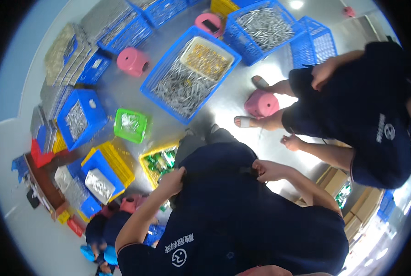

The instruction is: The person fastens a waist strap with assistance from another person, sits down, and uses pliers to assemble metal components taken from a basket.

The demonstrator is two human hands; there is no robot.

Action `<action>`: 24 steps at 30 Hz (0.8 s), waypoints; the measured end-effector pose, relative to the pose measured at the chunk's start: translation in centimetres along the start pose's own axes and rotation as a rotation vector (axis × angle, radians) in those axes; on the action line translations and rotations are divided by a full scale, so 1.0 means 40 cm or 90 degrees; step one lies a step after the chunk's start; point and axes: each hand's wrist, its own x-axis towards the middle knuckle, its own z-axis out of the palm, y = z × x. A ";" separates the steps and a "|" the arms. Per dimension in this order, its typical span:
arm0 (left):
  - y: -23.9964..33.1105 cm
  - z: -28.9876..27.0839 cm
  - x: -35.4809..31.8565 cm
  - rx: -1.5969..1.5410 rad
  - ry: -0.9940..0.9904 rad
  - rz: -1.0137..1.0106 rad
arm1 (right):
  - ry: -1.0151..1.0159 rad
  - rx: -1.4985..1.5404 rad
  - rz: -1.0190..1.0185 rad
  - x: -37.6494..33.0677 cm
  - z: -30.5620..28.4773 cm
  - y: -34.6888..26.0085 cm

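Observation:
My left hand point(172, 181) is closed on the edge of my dark navy T-shirt point(219, 184), on its left side. On the opposite side my right hand point(271, 170) pinches the same T-shirt, its fingers curled into the cloth. Between the two hands the fabric is stretched wide across my front. Just beyond my left hand stands a yellow basket point(145, 162) with shiny green packets in it. Farther ahead, a large blue crate point(155, 79) holds many thin silvery pieces and a white tray point(184, 57) of small yellowish pieces.
A person point(352, 110) in dark clothes stands at right beside a pink stool point(262, 104). Another pink stool point(131, 61), a green tray point(118, 124) and blue crates point(91, 106) stand ahead and left. Cardboard boxes point(364, 207) lie at right. More people point(106, 227) are at lower left.

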 end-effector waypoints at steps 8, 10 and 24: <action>0.038 0.035 -0.034 0.166 0.162 -0.002 | -0.068 -0.016 0.062 0.021 -0.063 -0.062; -0.001 0.039 -0.051 0.148 0.181 -0.020 | -0.071 -0.023 0.037 0.033 -0.069 -0.104; -0.480 -0.437 0.100 -0.116 -0.205 0.175 | -0.199 -0.272 -0.416 0.727 0.178 -0.565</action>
